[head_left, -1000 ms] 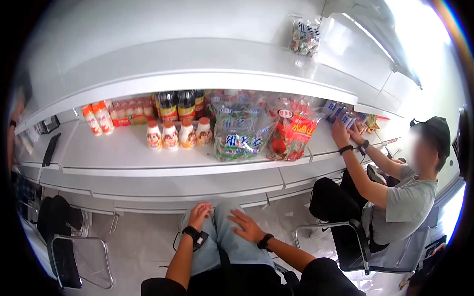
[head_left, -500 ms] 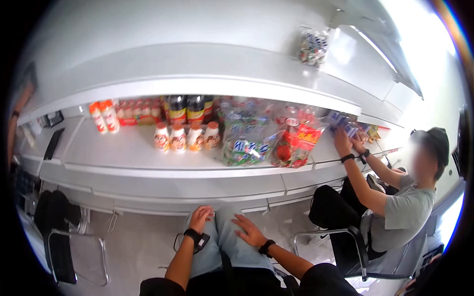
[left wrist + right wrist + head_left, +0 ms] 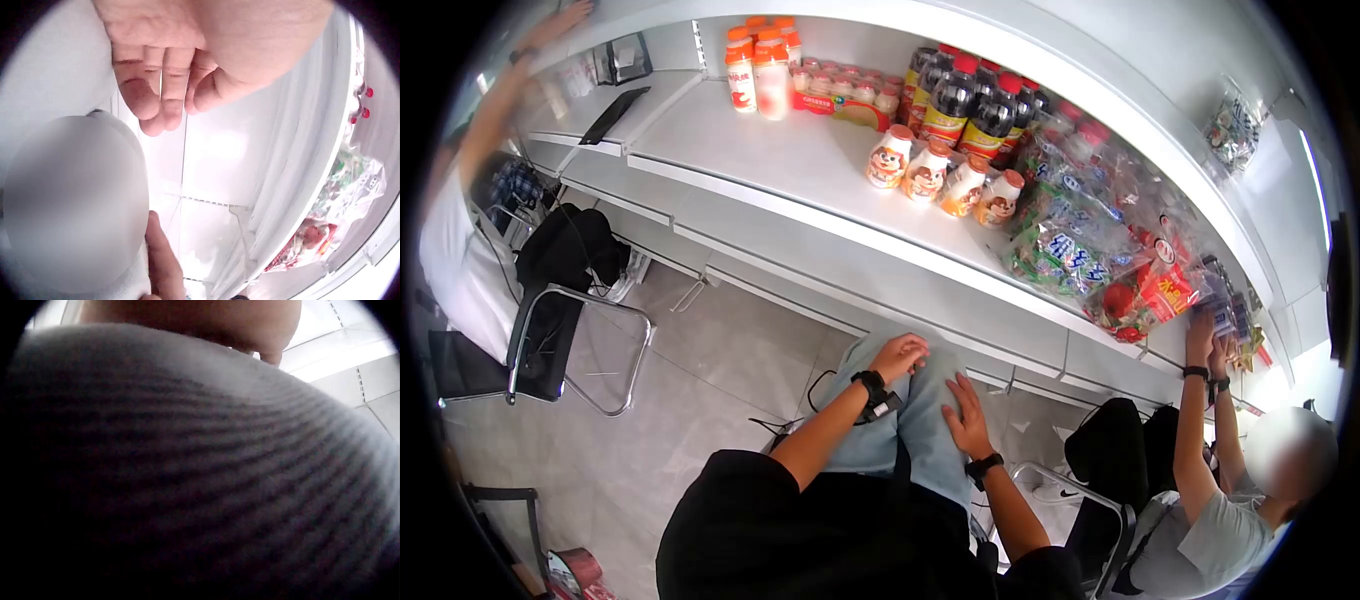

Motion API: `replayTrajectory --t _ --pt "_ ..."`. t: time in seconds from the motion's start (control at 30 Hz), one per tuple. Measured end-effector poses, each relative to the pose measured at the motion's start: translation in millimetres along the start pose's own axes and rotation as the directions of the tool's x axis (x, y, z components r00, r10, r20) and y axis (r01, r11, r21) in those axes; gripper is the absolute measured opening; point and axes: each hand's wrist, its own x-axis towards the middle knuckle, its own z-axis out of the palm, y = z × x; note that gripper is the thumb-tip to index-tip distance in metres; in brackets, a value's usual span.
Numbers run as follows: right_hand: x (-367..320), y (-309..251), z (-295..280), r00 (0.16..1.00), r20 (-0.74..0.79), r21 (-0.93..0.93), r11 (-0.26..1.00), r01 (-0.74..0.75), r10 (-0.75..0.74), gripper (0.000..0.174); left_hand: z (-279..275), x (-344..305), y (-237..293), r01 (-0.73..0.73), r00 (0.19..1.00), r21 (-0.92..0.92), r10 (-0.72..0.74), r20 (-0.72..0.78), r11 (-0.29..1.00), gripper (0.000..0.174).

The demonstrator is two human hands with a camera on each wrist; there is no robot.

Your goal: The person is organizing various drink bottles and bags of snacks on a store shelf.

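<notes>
My left hand (image 3: 900,357) rests on my left thigh, its fingers loosely bent and holding nothing. In the left wrist view its fingers (image 3: 172,81) hang apart in front of the floor. My right hand (image 3: 969,418) lies on the other thigh of my light blue jeans (image 3: 932,455) with fingers fairly straight. Cloth fills most of the right wrist view, and only part of that hand (image 3: 194,315) shows above it. Ahead on the shelf (image 3: 800,190) stand several small white bottles with orange caps (image 3: 924,172). Bagged sweets (image 3: 1060,250) lie to their right.
Dark bottles with red caps (image 3: 952,100), a pack of small drinks (image 3: 840,98) and tall orange-capped bottles (image 3: 771,75) stand farther back. A seated person (image 3: 1210,520) at right handles blue packets; another person (image 3: 470,240) is at left beside a chair (image 3: 600,340).
The head view has swung left and tilted, so the shelf now slants and the person at left shows more. Both my hands stay on my thighs. The person at right keeps handling the packets.
</notes>
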Motion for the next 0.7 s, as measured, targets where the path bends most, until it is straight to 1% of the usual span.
replayTrajectory --t 0.1,0.13,0.17,0.23,0.27,0.33,0.37,0.4,0.43,0.47,0.5,0.53,0.57,0.63,0.7 --pt "6 -1 -14 0.996 0.045 -0.03 0.996 -0.078 0.08 0.044 -2 3 6 0.0 0.999 0.059 0.002 -0.039 0.998 0.021" --pt "14 -12 -29 0.991 0.094 0.09 0.991 -0.098 0.09 0.042 -8 3 7 -0.018 0.997 0.071 0.023 -0.067 0.997 0.02" --pt "22 -25 -45 0.984 0.171 0.142 0.986 -0.082 0.057 0.041 -16 1 8 -0.009 0.995 0.107 0.019 -0.096 0.994 0.02" --pt "48 -88 -96 0.955 0.297 0.236 0.969 -0.07 -0.004 0.039 -31 0 6 0.011 0.991 0.183 0.013 -0.13 0.983 0.021" --pt "56 -112 -118 0.957 0.283 0.251 0.968 -0.01 -0.064 0.037 -35 -2 11 0.038 0.994 0.141 -0.023 -0.111 0.989 0.022" --pt "69 -156 -159 0.958 0.227 0.275 0.955 0.108 -0.173 0.033 -43 6 -12 -0.136 0.991 0.263 0.126 0.054 0.955 0.026" --pt "75 -177 -182 0.949 0.185 0.307 0.932 0.191 -0.256 0.032 -29 -9 4 -0.089 0.987 0.145 0.068 0.148 0.985 0.028" --pt "78 -196 -204 0.932 0.137 0.333 0.902 0.275 -0.334 0.031 -6 -35 56 -0.123 0.957 0.354 0.017 0.289 0.927 0.03" --pt "80 -212 -223 0.908 0.09 0.357 0.864 0.354 -0.409 0.03 11 -45 78 -0.191 0.903 0.278 0.058 0.425 0.941 0.031" --pt "82 -223 -240 0.88 0.002 0.447 0.788 0.424 -0.475 0.027 26 -58 96 -0.236 0.833 0.192 0.097 0.544 0.953 0.032" --pt "85 -232 -255 0.842 -0.085 0.525 0.694 0.493 -0.533 0.024 44 -80 147 -0.274 0.798 0.259 0.068 0.599 0.926 0.031" --pt "90 -242 -269 0.81 -0.174 0.544 0.631 0.553 -0.561 0.025 63 -102 206 -0.312 0.763 0.316 0.039 0.645 0.896 0.031" --pt "96 -252 -285 0.769 -0.252 0.553 0.565 0.612 -0.587 0.026 76 -118 245 -0.418 0.699 0.259 0.127 0.704 0.871 0.029" --pt "113 -271 -322 0.765 -0.343 0.629 0.471 0.618 -0.546 0.032 93 -139 309 -0.606 0.539 0.113 0.302 0.786 0.787 0.026" --pt "131 -294 -357 0.798 -0.456 0.771 0.273 0.575 -0.394 0.036 112 -150 364 -0.628 0.376 -0.116 0.43 0.821 0.769 0.021"
